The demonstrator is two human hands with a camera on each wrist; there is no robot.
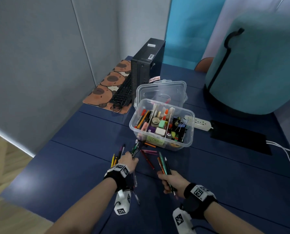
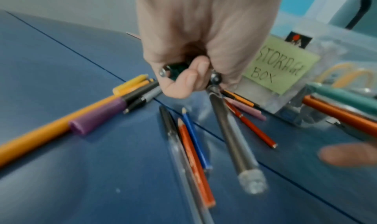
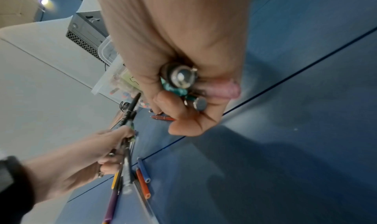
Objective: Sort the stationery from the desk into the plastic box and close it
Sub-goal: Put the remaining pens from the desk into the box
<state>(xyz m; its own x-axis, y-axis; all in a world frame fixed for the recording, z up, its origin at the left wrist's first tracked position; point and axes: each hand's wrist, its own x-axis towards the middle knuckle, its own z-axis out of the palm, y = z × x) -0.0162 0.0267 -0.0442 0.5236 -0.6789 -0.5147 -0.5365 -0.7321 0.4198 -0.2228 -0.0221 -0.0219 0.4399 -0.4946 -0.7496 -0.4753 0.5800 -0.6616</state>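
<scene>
A clear plastic box (image 1: 162,146) with a green "storage box" label (image 2: 281,71) stands open on the blue desk, its compartments full of stationery. Its lid (image 1: 161,92) stands just behind it. My left hand (image 1: 128,160) grips a bunch of pens (image 1: 135,150) in front of the box; the left wrist view shows the fingers (image 2: 183,80) curled round them. My right hand (image 1: 171,182) grips another bunch of pens (image 1: 163,163), teal and orange among them. Loose pens and pencils (image 1: 148,157) lie on the desk between the hands and the box.
A black computer tower (image 1: 146,68), a keyboard (image 1: 122,93) and a patterned mat (image 1: 105,88) stand behind the box to the left. A white power strip (image 1: 199,123) lies right of the box. A teal chair back (image 1: 258,65) rises at the right.
</scene>
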